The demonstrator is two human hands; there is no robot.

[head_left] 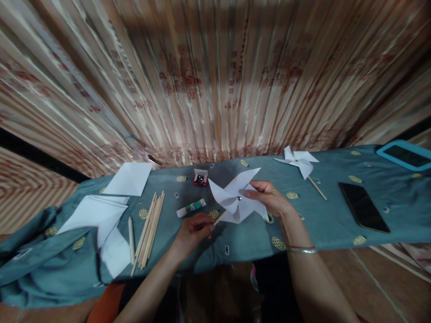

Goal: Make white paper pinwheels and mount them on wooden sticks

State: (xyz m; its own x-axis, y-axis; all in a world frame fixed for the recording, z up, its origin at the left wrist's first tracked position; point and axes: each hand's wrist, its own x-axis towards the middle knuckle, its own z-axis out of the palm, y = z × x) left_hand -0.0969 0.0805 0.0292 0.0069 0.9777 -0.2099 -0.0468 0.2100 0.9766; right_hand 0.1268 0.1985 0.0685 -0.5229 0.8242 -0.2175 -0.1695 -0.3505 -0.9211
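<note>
A white paper pinwheel (232,199) with a shiny pin at its centre is held between my two hands above the cloth. My left hand (194,232) pinches the end of its wooden stick (220,217), most of which is hidden behind the paper. On the other side, my right hand (271,197) grips the pinwheel near the pin, thumb in front and fingers partly behind the paper. Just beyond my left hand lies a glue stick (191,208). Behind that stands an open small red box (201,178) with shiny pins inside.
Left on the blue-green cloth (202,251) are a wooden stick bundle (150,231), a pencil-like stick (131,240) and white paper sheets (90,215). A second pinwheel (298,160), a black phone (363,206) and a blue-framed tablet (406,154) lie right. A patterned curtain (215,89) hangs behind.
</note>
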